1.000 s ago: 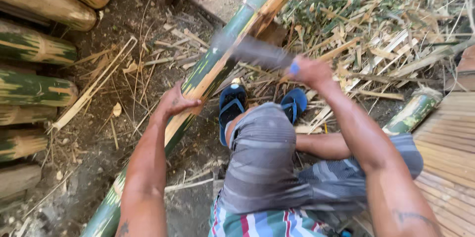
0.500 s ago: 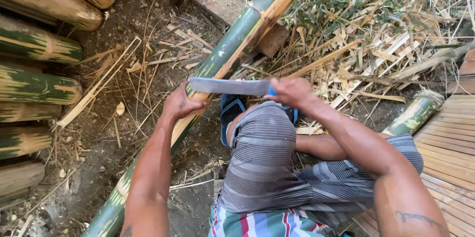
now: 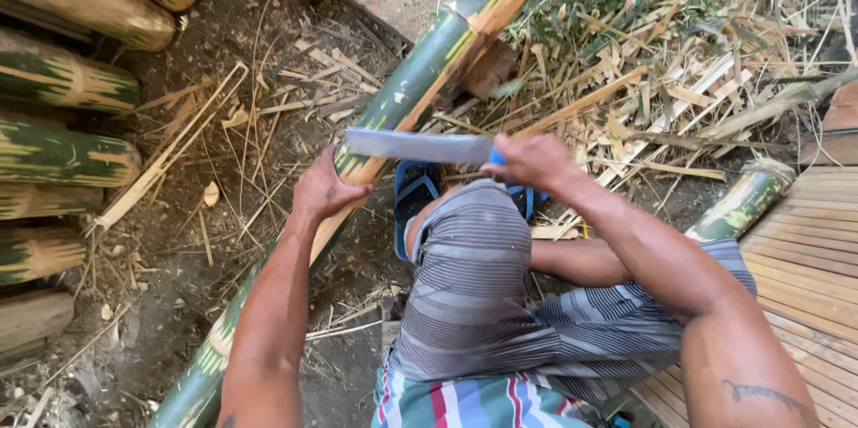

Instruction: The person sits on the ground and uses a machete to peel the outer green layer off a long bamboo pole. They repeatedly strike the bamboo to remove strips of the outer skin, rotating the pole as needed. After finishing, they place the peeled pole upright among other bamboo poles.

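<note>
Green bamboo pole (image 3: 420,79) lies slanted across the dirt ground, pinned by the left hand (image 3: 326,188), while the right hand (image 3: 527,162) clenches a knife (image 3: 416,146), apparently at the split edge; keep fingers clear.

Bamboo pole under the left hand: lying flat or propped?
Propped at a slant. The bamboo pole rests its far part on a wooden block; the left hand presses on it. Its near end is out of view.

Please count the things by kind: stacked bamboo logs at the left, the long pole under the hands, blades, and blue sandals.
Stacked bamboo logs: 7
Long bamboo pole: 1
Broad blade, in right hand: 1
Blue sandals: 2
Total: 11
</note>
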